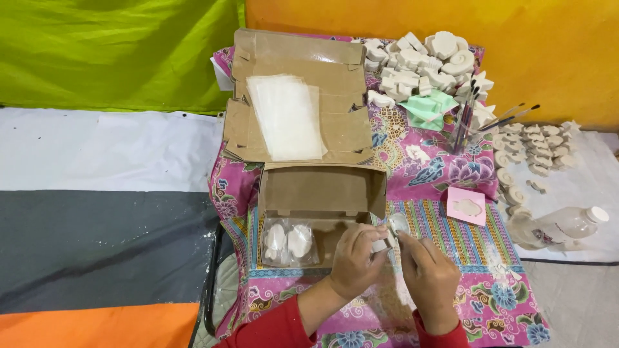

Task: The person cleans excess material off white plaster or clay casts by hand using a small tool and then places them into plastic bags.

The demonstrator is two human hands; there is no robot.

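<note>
My left hand and my right hand meet over the near right corner of an open brown cardboard box. Together they pinch a small clear plastic bag with a white piece inside. In the box lies a clear bag with two white plaster shapes. Red sleeves cover both my forearms.
A stack of flat cardboard boxes with clear bags on top lies behind. White plaster figures are heaped at the back right, more rows at right. Brushes in a cup, a pink mould, a plastic bottle.
</note>
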